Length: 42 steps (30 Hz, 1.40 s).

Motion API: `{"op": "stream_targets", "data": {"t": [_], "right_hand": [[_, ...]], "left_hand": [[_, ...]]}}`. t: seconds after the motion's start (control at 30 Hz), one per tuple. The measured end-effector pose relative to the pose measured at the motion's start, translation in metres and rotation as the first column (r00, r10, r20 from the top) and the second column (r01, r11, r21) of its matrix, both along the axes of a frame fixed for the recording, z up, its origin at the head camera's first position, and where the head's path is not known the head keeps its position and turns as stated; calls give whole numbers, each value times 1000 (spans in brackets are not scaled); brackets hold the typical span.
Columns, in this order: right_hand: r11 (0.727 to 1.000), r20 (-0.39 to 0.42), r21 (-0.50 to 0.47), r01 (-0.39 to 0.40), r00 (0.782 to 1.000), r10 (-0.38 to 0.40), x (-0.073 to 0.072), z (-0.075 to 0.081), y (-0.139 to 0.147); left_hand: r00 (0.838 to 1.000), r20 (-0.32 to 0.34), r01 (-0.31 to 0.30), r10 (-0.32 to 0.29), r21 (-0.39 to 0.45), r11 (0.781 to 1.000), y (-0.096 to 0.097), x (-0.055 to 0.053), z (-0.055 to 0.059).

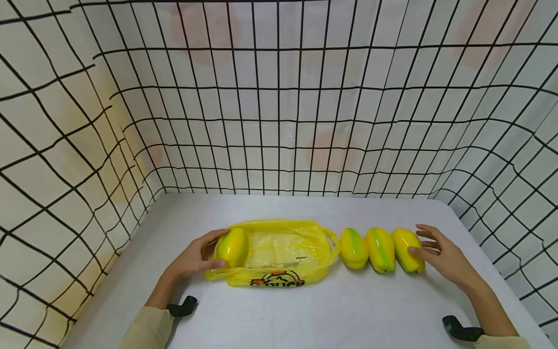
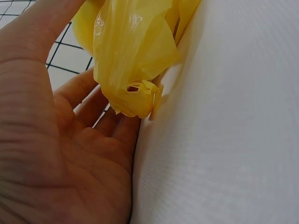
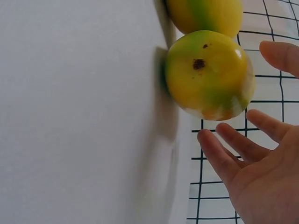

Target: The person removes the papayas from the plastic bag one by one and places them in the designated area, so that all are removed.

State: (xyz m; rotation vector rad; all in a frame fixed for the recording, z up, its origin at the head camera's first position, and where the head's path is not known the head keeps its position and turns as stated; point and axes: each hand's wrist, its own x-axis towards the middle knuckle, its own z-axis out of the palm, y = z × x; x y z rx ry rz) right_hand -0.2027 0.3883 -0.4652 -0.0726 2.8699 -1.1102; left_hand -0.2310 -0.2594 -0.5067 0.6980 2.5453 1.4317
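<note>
A yellow plastic bag (image 1: 283,242) lies on the table, its mouth spread wide, with dark print along the near side. In its left end sits an oblong yellow-green fruit (image 1: 232,247). My left hand (image 1: 196,257) holds that fruit from the left, fingers behind and thumb in front; in the left wrist view crumpled bag film (image 2: 133,60) hangs between thumb and fingers. Right of the bag, three similar fruits stand in a row: a left one (image 1: 354,248), a middle one (image 1: 380,249) and a right one (image 1: 408,249). Beside the right one, my right hand (image 1: 449,259) has its fingers spread.
A white cloth covers the table (image 1: 305,315). Black wire grid panels (image 1: 279,106) with pale sheeting behind them rise at the back and both sides. A dark wrist device is on each arm, the left one (image 1: 183,306) and the right one (image 1: 462,330).
</note>
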Motion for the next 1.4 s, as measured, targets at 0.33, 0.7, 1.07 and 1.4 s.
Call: {"op": "stream_targets", "data": {"t": [0.33, 0.7, 1.07, 1.4], "right_hand": [[1000, -63, 9, 9, 998, -9, -3, 14, -11], [1000, -185, 9, 12, 983, -11, 0, 30, -28], [995, -216, -67, -76, 975, 60, -8, 37, -66], [982, -189, -115, -153, 973, 129, -16, 34, -114]], "left_hand": [[1000, 5, 11, -11, 12, 1000, 0, 1, 2], [999, -34, 9, -10, -27, 1000, 1, 0, -2], [1000, -21, -1, 0, -47, 999, 2, 1, 0], [1000, -2, 0, 0, -49, 999, 2, 1, -1]]}}
